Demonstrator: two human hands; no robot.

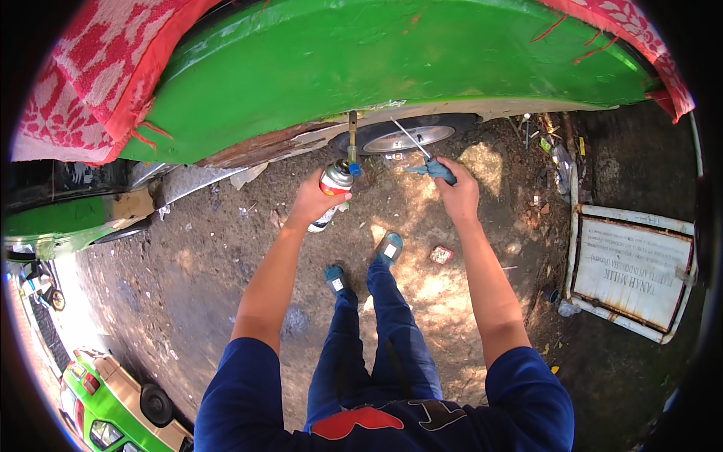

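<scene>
Now the left hand (pixel 307 200) has its fingers wrapped round the torch canister (pixel 336 182), nozzle just beside the green panel's (pixel 376 64) lower edge. The right hand's (pixel 459 190) fingers pinch narrowly round a thin-shafted tool's (pixel 442 171) dark handle, near the wheel (pixel 410 138).

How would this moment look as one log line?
left hand: holds gas torch; right hand: holds thin-shafted tool; green panel: ahead of both hands; wheel: below panel's edge

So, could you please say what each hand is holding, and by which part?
Left hand: torch canister, around its body. Right hand: thin-shafted tool, by its bluish handle.
</scene>
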